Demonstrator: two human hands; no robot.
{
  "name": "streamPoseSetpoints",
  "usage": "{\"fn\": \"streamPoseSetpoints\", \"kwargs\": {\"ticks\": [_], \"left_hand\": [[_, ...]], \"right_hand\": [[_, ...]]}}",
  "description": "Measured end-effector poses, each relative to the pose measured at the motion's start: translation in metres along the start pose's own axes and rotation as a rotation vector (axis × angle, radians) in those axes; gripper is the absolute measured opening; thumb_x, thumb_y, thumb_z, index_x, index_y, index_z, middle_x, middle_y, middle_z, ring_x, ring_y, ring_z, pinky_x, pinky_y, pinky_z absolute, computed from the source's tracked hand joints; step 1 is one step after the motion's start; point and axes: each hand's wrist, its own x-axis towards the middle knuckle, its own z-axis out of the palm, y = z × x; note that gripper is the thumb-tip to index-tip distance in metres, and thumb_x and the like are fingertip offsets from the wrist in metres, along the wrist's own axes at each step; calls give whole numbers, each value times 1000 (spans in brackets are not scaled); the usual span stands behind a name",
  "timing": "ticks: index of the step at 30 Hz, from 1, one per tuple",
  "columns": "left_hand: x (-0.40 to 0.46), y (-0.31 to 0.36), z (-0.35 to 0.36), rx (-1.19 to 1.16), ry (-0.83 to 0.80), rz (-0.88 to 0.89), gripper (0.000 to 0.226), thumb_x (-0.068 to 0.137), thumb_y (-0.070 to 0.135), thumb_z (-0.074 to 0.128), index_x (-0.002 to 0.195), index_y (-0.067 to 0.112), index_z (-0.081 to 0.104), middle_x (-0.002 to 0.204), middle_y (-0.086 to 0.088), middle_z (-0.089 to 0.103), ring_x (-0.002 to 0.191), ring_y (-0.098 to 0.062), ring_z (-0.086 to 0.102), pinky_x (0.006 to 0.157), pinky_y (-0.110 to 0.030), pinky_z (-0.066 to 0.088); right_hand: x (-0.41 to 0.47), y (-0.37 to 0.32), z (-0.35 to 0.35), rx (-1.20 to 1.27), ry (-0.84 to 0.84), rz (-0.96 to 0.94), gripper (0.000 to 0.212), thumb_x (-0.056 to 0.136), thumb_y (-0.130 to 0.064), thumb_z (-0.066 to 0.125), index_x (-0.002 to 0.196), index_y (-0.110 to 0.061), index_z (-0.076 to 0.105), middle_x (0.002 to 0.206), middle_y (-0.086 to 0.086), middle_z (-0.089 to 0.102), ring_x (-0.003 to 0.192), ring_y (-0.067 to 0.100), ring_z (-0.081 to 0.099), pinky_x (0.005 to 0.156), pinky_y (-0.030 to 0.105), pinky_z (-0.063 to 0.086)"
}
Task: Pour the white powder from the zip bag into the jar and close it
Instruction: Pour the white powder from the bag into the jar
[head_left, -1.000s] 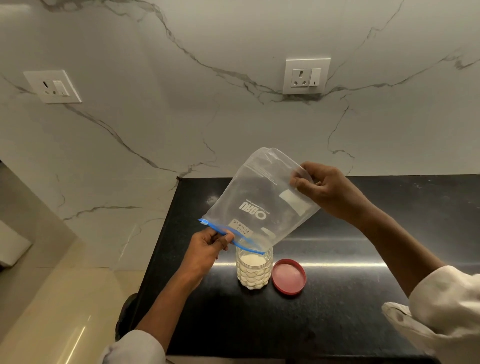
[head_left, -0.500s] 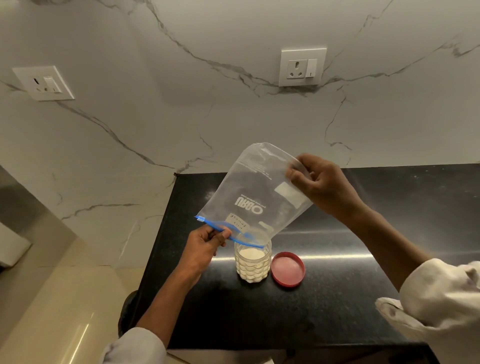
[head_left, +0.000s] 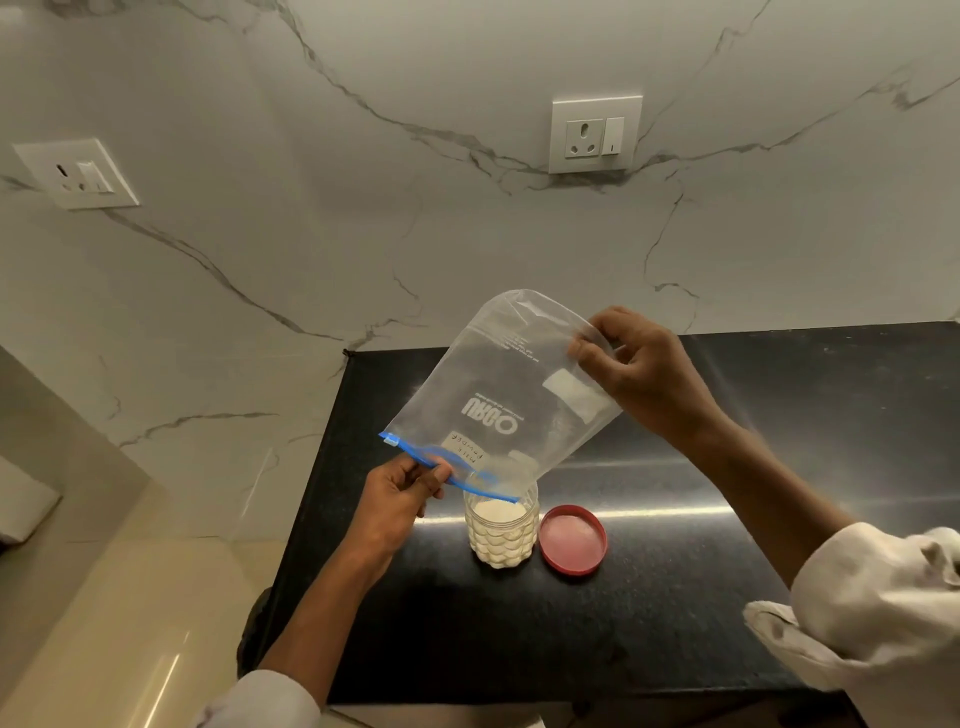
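Far left on the marble wall (head_left: 260, 182), a socket (head_left: 75, 174); not in play.

Your left hand (head_left: 397, 499) pinches the blue zip edge of the bag (head_left: 498, 400), thumb on top, and keeps the mouth low, right over the jar (head_left: 501, 530). Against the two earlier views its grip and place are nearly unchanged.

The bag is upended, bottom high, mouth down and touching or just above the jar rim; which, you cannot tell. It now looks all but empty: clear film with printing, and only a small pale trace near the zip. The jar stands upright on the black counter (head_left: 727, 571), white powder (head_left: 498, 512) showing close under the rim.

Red lid (head_left: 573, 540): flat on the counter, just beside the jar on its right, inside facing up, untouched.

Your right hand (head_left: 639, 374) pinches the bag's raised bottom corner between thumb and curled fingers; since the earlier views it has lifted slightly and its fingers have shifted along the edge.

Judgement: pour essentially finished; you are draining residue. Next, bag aside, lid on. Risk: the limp mouth slipping off the rim and spilling.

Second socket (head_left: 595, 135) on the wall above.
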Motion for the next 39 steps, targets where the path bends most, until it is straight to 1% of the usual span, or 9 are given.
{"fn": "streamPoseSetpoints", "kwargs": {"ticks": [8,11,15,18,28,30,33,35,39], "left_hand": [[-1,3,3,17,-1,24,15,91,18,64,104,15,70,81,2,73,70,-10,62,65,-27,50],[-1,1,3,16,9,17,12,92,18,64,101,15,71,79,1,73,68,-10,62,65,-27,50],[-2,1,4,7,27,19,12,92,18,63,101,18,70,80,0,73,68,-9,63,65,-26,50],[-4,1,5,7,33,29,11,92,19,63,100,17,70,80,0,72,67,-10,62,64,-26,50],[-6,3,4,-18,11,36,18,91,23,63,106,17,70,91,0,73,75,-13,64,64,-25,51],[-7,4,6,-18,3,46,17,93,21,61,106,16,71,97,-1,73,77,-13,65,64,-24,51],[-8,4,7,-30,-5,53,17,94,18,59,106,14,70,102,-2,72,79,-13,65,63,-24,51],[-8,3,7,-39,-8,49,17,95,17,59,107,14,70,103,-3,71,80,-14,65,63,-24,51],[-8,1,7,-33,-11,49,15,95,17,58,104,16,70,104,-3,72,81,-15,66,62,-23,52]], "right_hand": [[-1,-1,-1,-13,58,-31,14,92,-19,62,89,-6,66,89,6,63,79,21,62,65,25,56],[-3,2,-1,2,-71,17,16,94,-20,59,93,-6,65,90,10,65,80,26,64,68,33,58],[-5,2,-1,-17,72,-18,16,93,-22,61,89,-7,65,89,6,64,79,23,63,66,33,58],[-6,1,1,-7,-3,25,17,94,-23,60,91,-8,66,87,7,65,78,24,64,64,29,57],[-8,0,0,-6,128,-15,16,92,-22,63,89,-7,67,92,4,62,81,20,62,65,24,56],[-7,0,-2,5,72,0,16,92,-26,63,97,-10,65,96,3,63,84,18,62,68,28,58],[-5,-1,-3,42,-95,76,44,88,-40,65,123,-16,52,111,-2,62,93,9,63,71,19,57],[-4,-3,-7,72,-127,99,56,84,-43,68,131,-19,46,115,-5,60,97,10,63,75,22,58],[-2,-8,-10,121,-147,58,27,88,-27,66,111,-12,61,101,4,67,90,22,68,75,34,60]]}}
